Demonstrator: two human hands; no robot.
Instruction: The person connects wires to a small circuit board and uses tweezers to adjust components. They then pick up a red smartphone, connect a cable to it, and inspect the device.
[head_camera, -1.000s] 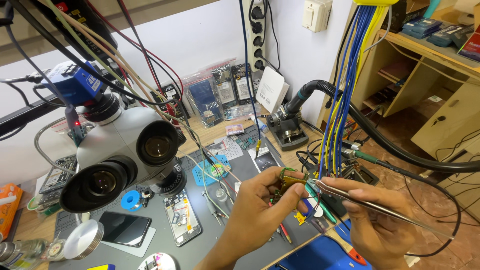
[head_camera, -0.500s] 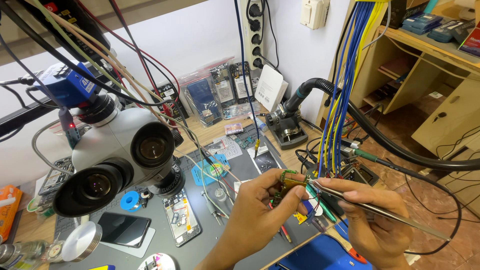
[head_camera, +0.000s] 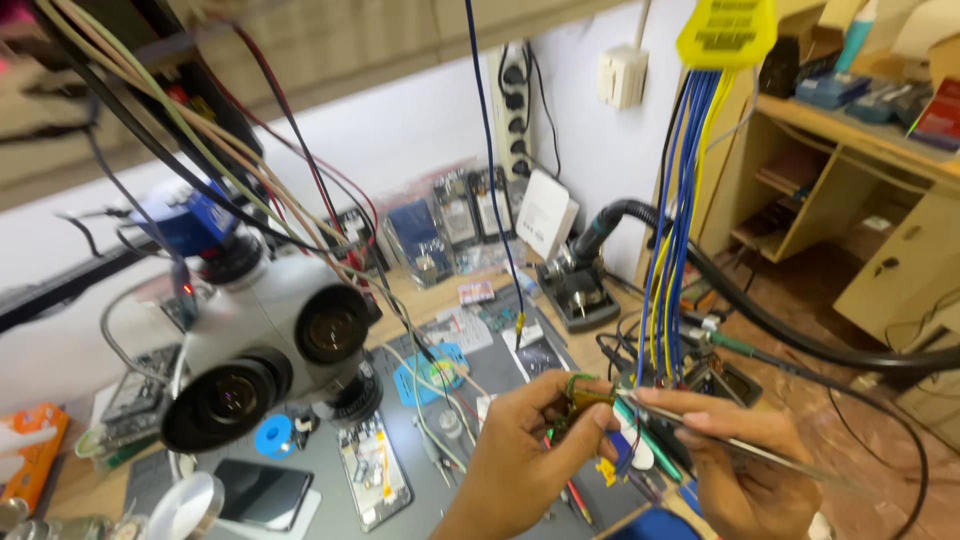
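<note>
Below and right of the microscope (head_camera: 265, 365), over a grey work mat (head_camera: 330, 510), two bare hands meet. Left hand (head_camera: 520, 455) pinches a small brown part with green wire (head_camera: 583, 397) between thumb and fingertips, raised off the mat so it faces the viewer. Right hand (head_camera: 745, 455) pinches thin metal tweezers (head_camera: 720, 440), tip touching the part, seemingly for fine work. Farther right of the microscope hang blue and yellow wires (head_camera: 675, 230); an opened phone (head_camera: 372, 480) lies beneath it.

My left hand (head_camera: 525, 450) is hiding most of the small part (head_camera: 585, 398); the tweezers (head_camera: 760, 452) are blurring toward the edge.
</note>
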